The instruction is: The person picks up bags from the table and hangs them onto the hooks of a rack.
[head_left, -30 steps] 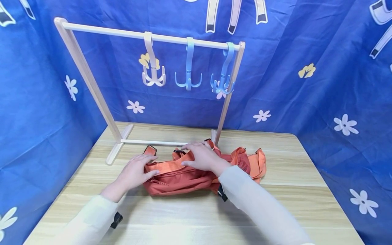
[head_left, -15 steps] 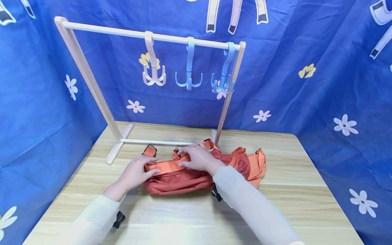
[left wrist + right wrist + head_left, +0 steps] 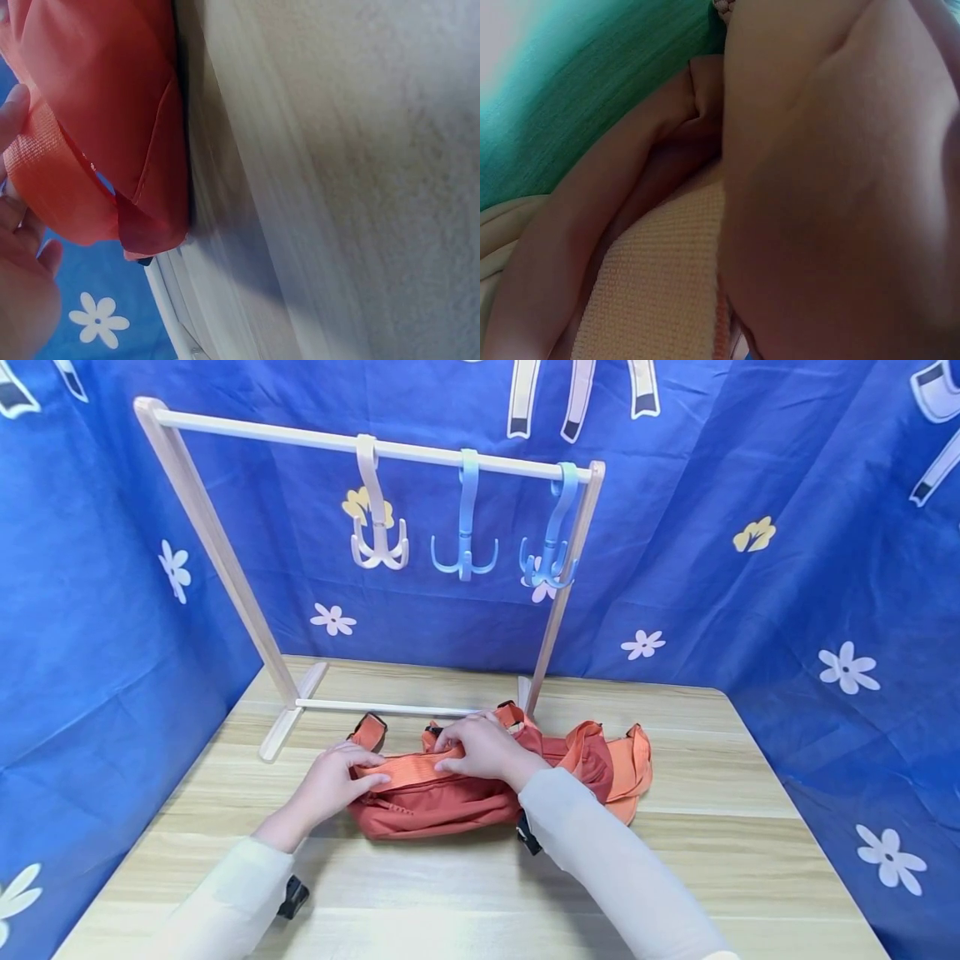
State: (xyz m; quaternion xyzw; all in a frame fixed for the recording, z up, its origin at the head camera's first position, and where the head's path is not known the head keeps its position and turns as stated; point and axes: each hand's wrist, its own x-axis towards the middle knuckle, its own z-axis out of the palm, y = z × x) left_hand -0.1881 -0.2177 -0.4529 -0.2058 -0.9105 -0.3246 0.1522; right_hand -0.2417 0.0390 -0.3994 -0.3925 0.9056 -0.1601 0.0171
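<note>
A red bag [image 3: 450,807] with an orange strap [image 3: 408,771] along its top lies on the wooden table. At the strap's left end, the left hand [image 3: 335,779] pinches it between thumb and fingers; the left wrist view shows this hand [image 3: 22,247] beside the strap [image 3: 64,180]. The right hand [image 3: 482,747] grips the strap further right, thumb in front and fingers behind. Close up in the right wrist view, the right hand [image 3: 840,187] covers part of the woven strap [image 3: 656,277]. Its fingertips are hidden there.
Behind the bag stands a wooden rack [image 3: 255,432] with a white hook [image 3: 379,547] and two blue hooks, one central [image 3: 465,556], one at right [image 3: 551,568]. More orange fabric [image 3: 628,768] lies right of the bag. Black buckles [image 3: 293,897] rest near both forearms. Blue cloth [image 3: 675,568] surrounds the table.
The right hand has shifted slightly left along the strap, its fingers closing on it. The left hand has barely moved, and the bag lies nearly as before.
</note>
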